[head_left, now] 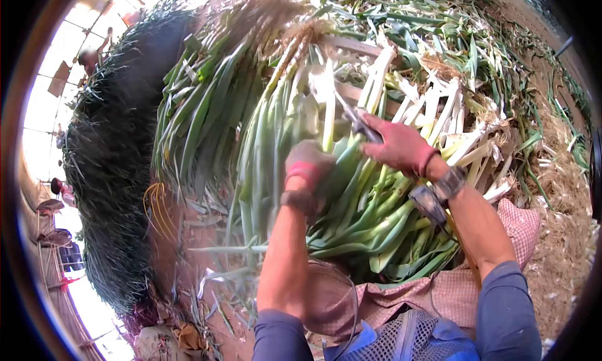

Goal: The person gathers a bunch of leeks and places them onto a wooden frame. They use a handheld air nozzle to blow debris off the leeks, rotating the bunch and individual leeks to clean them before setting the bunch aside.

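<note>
In the head view, my right hand (398, 146), in a reddish glove, is closed on an air gun (364, 126) with a dark handle and thin nozzle. A yellowish hose (465, 251) runs under my right forearm. My left hand (308, 163), also gloved and slightly blurred, is closed around a leek (329, 107). The leek's pale stalk rises beside the nozzle, and its root end is blurred. Green leeks (370, 220) lie across my lap below both hands, with their white ends (448, 113) to the right. More long green leaves (254, 154) hang left of my left hand.
A tall dark-green heap of leeks (113, 166) stands at the left. Peeled leaves and scraps (426, 22) cover the ground ahead, with dry roots and skins (564, 235) at the right. Checked cloth (407, 298) covers my lap. Another person (89, 60) is at the far left.
</note>
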{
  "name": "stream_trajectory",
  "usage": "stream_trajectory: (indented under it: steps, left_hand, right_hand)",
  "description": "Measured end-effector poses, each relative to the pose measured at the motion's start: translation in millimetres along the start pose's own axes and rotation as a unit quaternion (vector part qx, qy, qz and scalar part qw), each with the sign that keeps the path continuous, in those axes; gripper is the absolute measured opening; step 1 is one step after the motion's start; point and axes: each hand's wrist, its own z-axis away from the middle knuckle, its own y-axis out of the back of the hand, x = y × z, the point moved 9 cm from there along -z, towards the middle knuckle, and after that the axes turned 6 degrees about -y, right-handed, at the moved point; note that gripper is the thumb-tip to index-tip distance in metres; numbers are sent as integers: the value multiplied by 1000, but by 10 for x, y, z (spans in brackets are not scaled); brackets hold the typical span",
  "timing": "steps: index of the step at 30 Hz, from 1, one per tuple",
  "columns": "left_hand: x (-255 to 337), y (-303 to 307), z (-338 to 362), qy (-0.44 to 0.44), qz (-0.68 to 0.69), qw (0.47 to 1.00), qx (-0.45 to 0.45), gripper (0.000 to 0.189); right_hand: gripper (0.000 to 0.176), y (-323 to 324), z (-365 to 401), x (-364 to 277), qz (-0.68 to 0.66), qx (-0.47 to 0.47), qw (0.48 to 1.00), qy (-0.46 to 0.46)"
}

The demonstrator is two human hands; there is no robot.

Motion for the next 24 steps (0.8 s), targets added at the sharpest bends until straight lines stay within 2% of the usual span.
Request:
stream_trajectory:
  steps: [3, 5, 7, 11, 14, 16, 17, 19, 21, 23, 24]
  left_hand:
    - [-31, -22, -25, -19, 35, 999, -12, 41]
    - [-14, -51, -23, -15, 26, 999, -25, 39]
    - [-13, -57, -30, -37, 41, 998, -6, 38]
    - [38, -90, 0, -38, 58, 997, -22, 38]
    - [110, 14, 60, -45, 49, 998, -22, 37]
    - [146, 29, 63, -53, 40, 998, -22, 36]
    - [134, 11, 54, -44, 31, 998, -32, 36]
    - [125, -22, 56, -37, 21, 998, -43, 36]
    - [124, -15, 83, -39, 18, 999, -29, 36]
    - [141, -26, 116, -41, 26, 998, -32, 36]
    - [157, -38, 138, -42, 34, 998, -36, 35]
  right_hand:
    - [83, -55, -346, 70, 1, -2, 999, -32]
    - [82, 68, -402, 45, -28, 48, 998, -16]
    - [81, 38, -434, 83, -46, 38, 998, -25]
    - [81, 42, -147, 82, 2, -33, 998, -47]
    - [82, -23, 172, 181, -35, -23, 999, -21]
    - [82, 46, 416, 242, -28, 24, 999, -35]
    - [83, 54, 547, 208, -13, -6, 998, -59]
    - [83, -85, 676, 200, 10, -44, 999, -28]
    - [84, -120, 748, 161, 22, -41, 999, -9]
    - [85, -203, 882, 119, 10, -125, 992, -19]
    - [86, -258, 914, 115, 17, -104, 994, 33]
